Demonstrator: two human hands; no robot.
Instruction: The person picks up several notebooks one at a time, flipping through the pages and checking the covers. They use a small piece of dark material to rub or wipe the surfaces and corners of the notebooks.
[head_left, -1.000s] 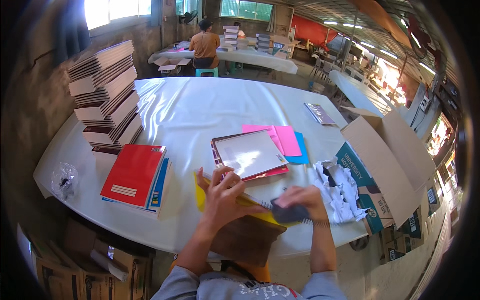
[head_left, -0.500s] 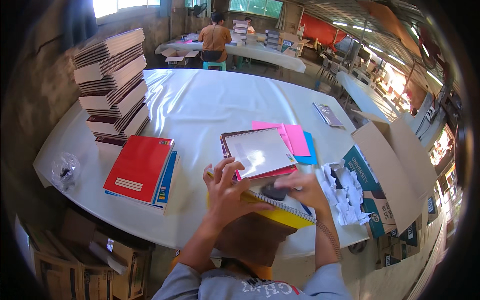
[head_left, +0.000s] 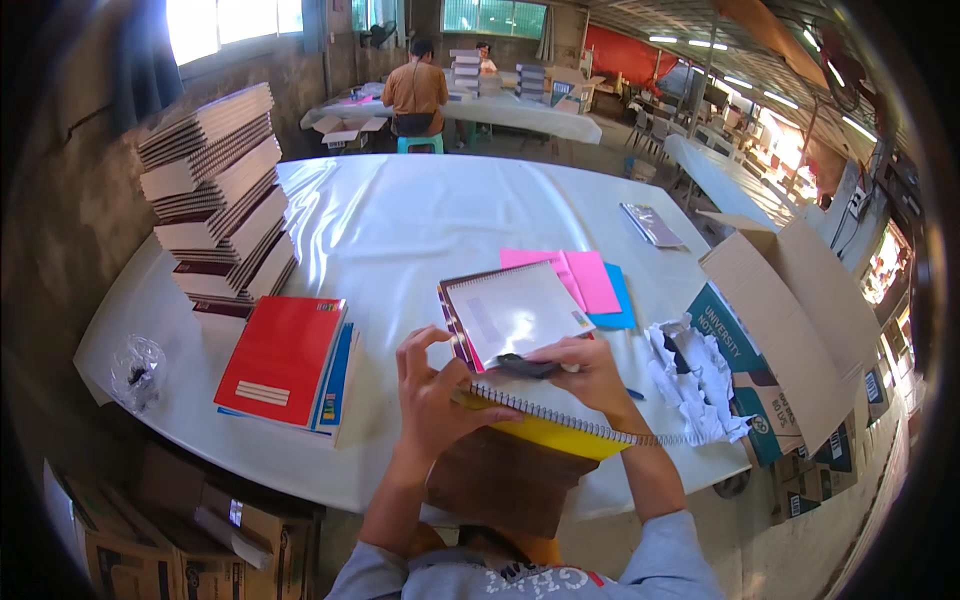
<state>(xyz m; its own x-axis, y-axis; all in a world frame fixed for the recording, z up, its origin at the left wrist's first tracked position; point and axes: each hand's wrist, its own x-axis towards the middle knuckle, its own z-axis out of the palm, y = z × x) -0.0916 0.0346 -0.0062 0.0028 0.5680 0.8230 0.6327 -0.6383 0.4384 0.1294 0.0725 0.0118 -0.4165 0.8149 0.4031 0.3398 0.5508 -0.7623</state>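
Observation:
A yellow spiral notebook (head_left: pixel 560 432) stands tilted near the front edge of the table, its wire coil along the top. My left hand (head_left: pixel 432 395) grips its left end, with the thumb lying along the coil. A loose length of coil (head_left: pixel 672 440) sticks out past the right end. Just above the binding, my right hand (head_left: pixel 588 372) is closed on a small dark tool (head_left: pixel 524 367) whose exact kind I cannot make out. Behind it lies a white-covered spiral notebook (head_left: pixel 515 308), on top of others. A brown board or block (head_left: pixel 500 480) shows below the yellow notebook.
On the left are a tall notebook stack (head_left: pixel 225 205), a red notebook (head_left: pixel 282 350) over blue ones and a clear plastic bag (head_left: pixel 138 372). On the right are pink sheets (head_left: pixel 592 282), crumpled paper (head_left: pixel 692 380) and an open carton (head_left: pixel 790 330). A person (head_left: pixel 415 92) sits at the far table.
My right hand has moved left and slightly up with the dark tool, toward the coil's left end. My left hand still holds the yellow notebook. The view has shifted slightly.

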